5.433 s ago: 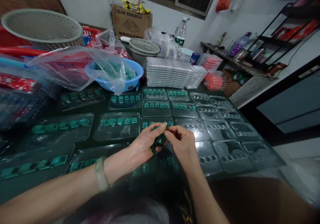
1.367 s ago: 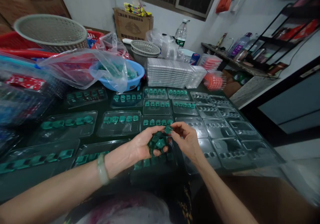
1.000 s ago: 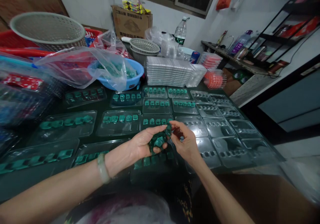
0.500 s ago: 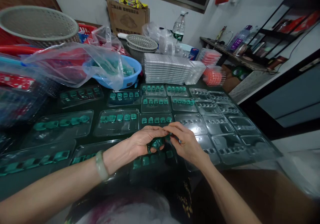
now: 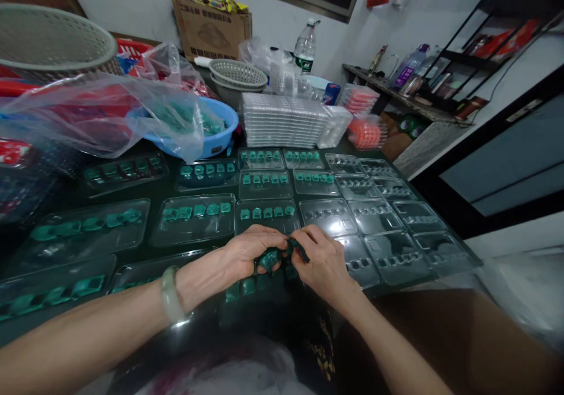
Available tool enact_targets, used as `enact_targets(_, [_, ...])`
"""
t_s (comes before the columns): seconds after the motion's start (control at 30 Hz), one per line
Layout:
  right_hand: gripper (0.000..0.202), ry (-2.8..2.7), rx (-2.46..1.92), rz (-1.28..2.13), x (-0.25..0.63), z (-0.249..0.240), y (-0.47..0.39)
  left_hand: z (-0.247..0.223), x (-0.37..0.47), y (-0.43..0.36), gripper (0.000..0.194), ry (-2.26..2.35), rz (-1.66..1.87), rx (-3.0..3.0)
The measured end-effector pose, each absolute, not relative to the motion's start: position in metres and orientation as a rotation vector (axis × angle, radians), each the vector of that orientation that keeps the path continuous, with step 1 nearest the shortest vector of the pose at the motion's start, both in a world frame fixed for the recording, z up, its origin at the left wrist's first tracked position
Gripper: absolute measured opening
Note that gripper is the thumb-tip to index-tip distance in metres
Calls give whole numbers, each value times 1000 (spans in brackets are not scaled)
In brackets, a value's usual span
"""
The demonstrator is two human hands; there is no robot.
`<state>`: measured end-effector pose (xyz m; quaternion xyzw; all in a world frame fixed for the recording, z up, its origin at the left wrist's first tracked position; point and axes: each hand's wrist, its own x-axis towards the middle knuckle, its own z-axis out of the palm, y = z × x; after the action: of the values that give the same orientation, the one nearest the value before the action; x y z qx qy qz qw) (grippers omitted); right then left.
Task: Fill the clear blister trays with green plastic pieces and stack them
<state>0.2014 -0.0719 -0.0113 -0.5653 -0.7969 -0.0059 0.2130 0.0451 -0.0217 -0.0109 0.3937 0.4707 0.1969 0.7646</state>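
Compare with the earlier frame: the head view has shifted, so the blue basin (image 5: 225,126) and the tray stack (image 5: 282,119) now appear further left. A dark green piece (image 5: 299,250), mostly covered half a second ago, now protrudes visibly from your right hand (image 5: 321,261).

Left arm: extends from the lower left, bracelet (image 5: 173,295) at the wrist. Your left hand (image 5: 250,249) is turned partly upward, its fingers curled around the green pieces (image 5: 269,259). Right arm: rises from the lower right, wrist bent, back of the hand uppermost. Its fingers are closed on the dark green piece — the exact contact at the tips is partly hidden. Both hands meet at the fingertips above the worktop (image 5: 156,191).

Just beyond the hands, a filled tray (image 5: 244,224) carries five green blocks (image 5: 267,213) in a row. Clear trays (image 5: 328,218) without green blocks lie to the right.
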Motion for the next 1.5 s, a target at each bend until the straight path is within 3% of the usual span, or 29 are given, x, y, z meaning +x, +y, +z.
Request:
enact_targets(0.43, [16, -2178, -1528, -67, 194, -11, -72, -2, 34, -24, 6, 977, 339, 812])
enact_targets(0.53, [20, -2104, -1433, 256, 199, -7, -71, -1, 31, -26, 4, 949, 378, 803])
enact_targets(0.7, [32, -1679, -1214, 1285, 213, -1, -68, 2, 28, -30, 13, 954, 490, 861])
enact_targets(0.83, [26, -1326, -1179, 1578, 214, -4, -66, 8, 28, -32, 14, 947, 565, 1046])
enact_targets(1.13, [22, -1325, -1287, 1345, 205, -13, -69, 16, 29, -35, 7, 1089, 537, 1314])
enact_targets(1.5, [22, -1751, -1380, 407, 190, -21, -81, 26, 32, -34, 7, 1244, 573, 1414])
